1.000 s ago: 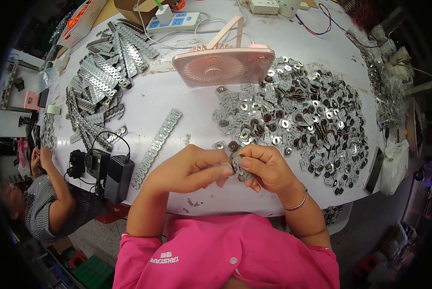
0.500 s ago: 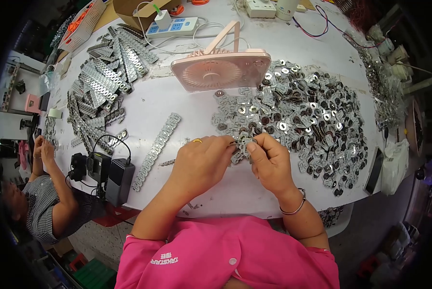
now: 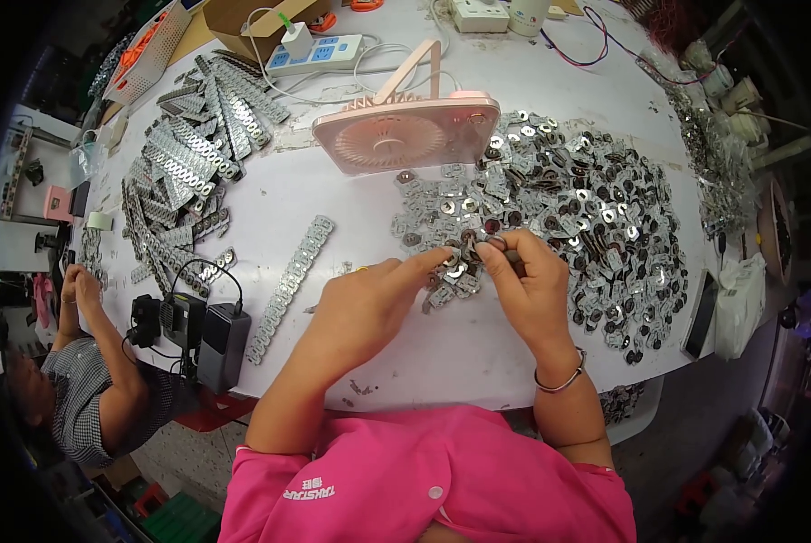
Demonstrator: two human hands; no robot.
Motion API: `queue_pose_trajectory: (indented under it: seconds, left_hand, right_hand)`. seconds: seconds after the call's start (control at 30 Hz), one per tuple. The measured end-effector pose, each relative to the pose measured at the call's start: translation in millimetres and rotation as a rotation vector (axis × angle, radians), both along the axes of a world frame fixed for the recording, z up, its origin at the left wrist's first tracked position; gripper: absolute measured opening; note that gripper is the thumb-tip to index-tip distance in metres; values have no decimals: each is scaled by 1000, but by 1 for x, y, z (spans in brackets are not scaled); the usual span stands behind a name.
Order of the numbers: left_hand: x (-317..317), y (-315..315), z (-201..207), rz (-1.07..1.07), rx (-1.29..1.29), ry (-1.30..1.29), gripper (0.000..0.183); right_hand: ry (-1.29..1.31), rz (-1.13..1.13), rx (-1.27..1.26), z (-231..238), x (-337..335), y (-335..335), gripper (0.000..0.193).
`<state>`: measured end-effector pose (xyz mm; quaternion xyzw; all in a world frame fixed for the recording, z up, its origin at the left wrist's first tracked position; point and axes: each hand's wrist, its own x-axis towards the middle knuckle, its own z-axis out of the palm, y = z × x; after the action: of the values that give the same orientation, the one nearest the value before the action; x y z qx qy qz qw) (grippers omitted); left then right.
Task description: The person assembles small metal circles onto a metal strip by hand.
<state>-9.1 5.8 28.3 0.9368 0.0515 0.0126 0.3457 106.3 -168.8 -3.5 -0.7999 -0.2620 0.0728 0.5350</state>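
Note:
My left hand (image 3: pixel 365 303) reaches the near left edge of a loose pile of small metal parts (image 3: pixel 605 244). Its index finger stretches to the parts, while the other fingers curl out of sight beneath; whatever they grip is hidden. Close beside it, my right hand (image 3: pixel 534 281) pinches with thumb and forefinger at the pile's edge. Small dark round metal parts (image 3: pixel 512 257) show among its curled fingers. Several silvery metal parts (image 3: pixel 460 282) lie just under the two hands. Left of my left hand a long linked strip of metal pieces (image 3: pixel 290 290) rests on the white table (image 3: pixel 405 366).
A pink fan (image 3: pixel 392 140) stands beyond the pile. Metal strips (image 3: pixel 184 154) are heaped at the far left, near a power strip (image 3: pixel 319 54). Dark boxy devices with cables (image 3: pixel 220 344) stand at the left edge. A co-worker (image 3: pixel 98 380) sits on the left.
My right hand has moved slightly right and up, and now shows dark round parts in its fingers. My left index finger has straightened toward the pile. The view has shifted slightly.

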Motion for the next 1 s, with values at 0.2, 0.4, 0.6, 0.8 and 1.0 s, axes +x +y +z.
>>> queue_pose_trajectory:
  seconds: [0.2,0.4,0.6,0.8,1.0]
  left_hand:
    - [-4,8,8,25,-292,167,18]
    - [-3,21,21,-47,-446,315,22]
    - [-5,24,17,-105,-344,252,20]
    - [-2,25,17,-129,-431,322,19]
    - [-3,9,17,15,-621,159,13]
  right_hand:
    - [413,404,97,2,-6,-2,15]
    - [620,478,47,15,-3,-5,14]
    - [649,451,88,14,-6,-3,16]
    - [717,507,113,4,-15,2,19]
    - [1120,473,434,6,-13,1,17]
